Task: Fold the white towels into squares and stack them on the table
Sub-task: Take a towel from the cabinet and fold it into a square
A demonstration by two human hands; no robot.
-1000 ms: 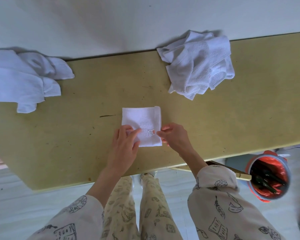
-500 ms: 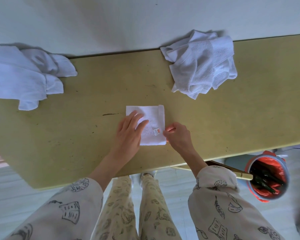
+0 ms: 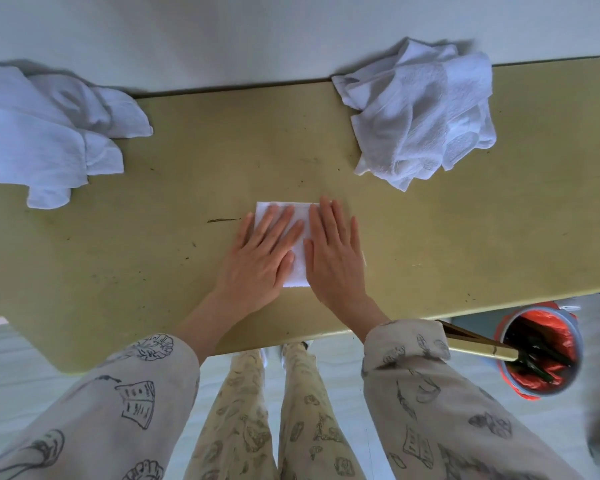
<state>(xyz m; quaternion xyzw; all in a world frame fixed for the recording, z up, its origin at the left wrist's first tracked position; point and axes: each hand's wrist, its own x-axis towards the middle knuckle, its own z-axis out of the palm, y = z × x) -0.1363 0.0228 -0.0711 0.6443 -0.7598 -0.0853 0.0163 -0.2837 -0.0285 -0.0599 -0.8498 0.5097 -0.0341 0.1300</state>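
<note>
Head view puts the folded white towel (image 3: 298,249) near the middle of the yellow-green table (image 3: 187,161), a little toward the near edge, with both of my hands laid over it. My left hand (image 3: 262,252) lies flat with straight fingers across the towel's left half, its thumb side partly on the bare table. My right hand (image 3: 336,251) lies flat on the right half, fingers spread a little and reaching the far edge. Neither hand grips anything; both just press down.

I judge this to be the smoothing press that sets the square. To do it well, I would keep the palms low and sweep outward from the centre strip showing between them, so trapped air and bulges leave through the edges rather than bunching. I would check that the corners line up before letting go, since most of the outline is hidden under my hands and I cannot tell how true it is.

Two crumpled towel heaps wait: one at the far left (image 3: 42,140) and one at the far right (image 3: 423,112), both well apart from the square. A red-lined bucket (image 3: 539,351) stands on the floor beyond the near right table edge.
</note>
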